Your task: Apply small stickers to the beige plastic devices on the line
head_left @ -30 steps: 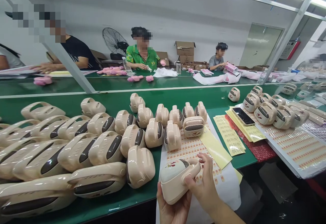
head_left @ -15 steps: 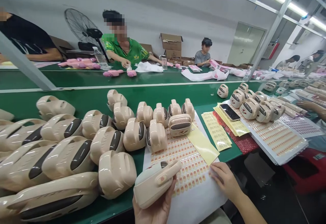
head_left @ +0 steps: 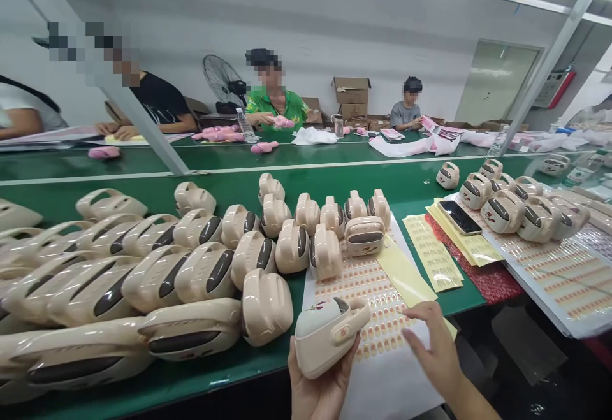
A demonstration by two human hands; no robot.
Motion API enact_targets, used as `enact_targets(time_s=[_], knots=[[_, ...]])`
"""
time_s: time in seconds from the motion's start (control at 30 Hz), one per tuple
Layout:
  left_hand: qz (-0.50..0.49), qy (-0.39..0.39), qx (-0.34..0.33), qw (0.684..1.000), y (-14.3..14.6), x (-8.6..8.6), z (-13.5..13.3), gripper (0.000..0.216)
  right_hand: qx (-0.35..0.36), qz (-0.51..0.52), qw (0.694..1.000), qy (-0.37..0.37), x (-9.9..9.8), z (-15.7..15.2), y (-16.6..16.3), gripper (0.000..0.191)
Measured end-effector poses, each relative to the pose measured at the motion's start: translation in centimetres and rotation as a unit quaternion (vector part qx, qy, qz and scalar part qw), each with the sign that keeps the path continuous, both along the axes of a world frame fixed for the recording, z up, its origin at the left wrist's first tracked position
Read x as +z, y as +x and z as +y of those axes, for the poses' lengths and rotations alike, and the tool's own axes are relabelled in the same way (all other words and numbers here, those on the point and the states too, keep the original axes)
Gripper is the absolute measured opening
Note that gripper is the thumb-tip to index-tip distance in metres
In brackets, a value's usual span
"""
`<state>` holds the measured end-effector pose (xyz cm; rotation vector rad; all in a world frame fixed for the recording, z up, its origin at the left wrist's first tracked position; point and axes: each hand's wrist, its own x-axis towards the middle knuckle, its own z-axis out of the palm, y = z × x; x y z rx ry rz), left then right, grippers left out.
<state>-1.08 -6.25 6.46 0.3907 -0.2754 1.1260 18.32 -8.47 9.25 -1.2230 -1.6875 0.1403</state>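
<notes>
My left hand [head_left: 319, 387] cups a beige plastic handheld device [head_left: 325, 336] from below, its handle pointing right, just in front of the table's near edge. My right hand [head_left: 433, 342] hovers over the white sticker sheet [head_left: 382, 318], fingers loosely curled with the fingertips near the small orange stickers; whether it pinches one I cannot make out. Many more beige devices [head_left: 191, 273] crowd the green conveyor table [head_left: 406, 187] to the left and behind the sheet. One device [head_left: 364, 236] stands on the sheet's far end.
Yellow backing strips [head_left: 433, 251] and a phone [head_left: 459, 217] lie to the right, beside another group of devices [head_left: 507, 206] and sticker sheets [head_left: 564, 280]. Across the belt several people sit with pink items [head_left: 217, 134], cardboard boxes [head_left: 351, 90] and a fan [head_left: 224, 81].
My right hand left the device's handle, dropped to the sticker sheet, and now sits lifted over it. The device stayed in my left hand. The camera swung left, then back.
</notes>
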Motion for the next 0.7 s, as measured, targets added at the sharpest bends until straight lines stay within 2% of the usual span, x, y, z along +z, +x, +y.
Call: enact_targets(time_s=[0.1,0.17,0.37,0.47,0.53,0.57,0.6,0.67,0.7], knots=[[0.005,0.012,0.015,1.000,0.5,0.4,-0.2,0.060,0.102,0.010,0.992,0.074,2.0,0.5,-3.7,0.038],[0.006,0.022,0.027,0.999,0.7,0.9,-0.4,0.056,0.146,-0.009,0.985,0.096,2.4,0.8,-5.4,0.043],[0.032,-0.044,0.023,0.998,0.5,1.2,-0.6,0.048,0.122,-0.042,0.987,0.100,1.1,1.2,-6.5,0.045],[0.077,-0.083,0.027,0.993,0.0,0.9,-0.6,0.041,0.143,0.008,0.988,0.052,1.4,1.3,-5.4,0.037],[0.170,-0.093,0.078,0.978,-0.4,0.8,-0.6,0.035,0.163,0.056,0.985,-0.028,2.3,1.7,-4.3,0.026],[0.241,-0.080,0.136,0.958,-0.7,0.8,-0.6,0.041,0.168,0.079,0.980,-0.067,2.9,2.0,-3.8,0.018],[0.325,-0.053,0.207,0.921,-0.9,0.7,-0.5,0.056,0.171,0.097,0.975,-0.100,3.6,2.4,-3.3,0.010],[0.494,0.035,0.329,0.804,-1.4,0.6,-0.3,0.091,0.184,0.113,0.965,-0.152,4.9,3.0,-2.7,0.012],[0.557,0.095,0.362,0.742,-1.6,0.6,-0.1,0.100,0.198,0.112,0.957,-0.178,5.5,3.3,-2.6,0.015]])
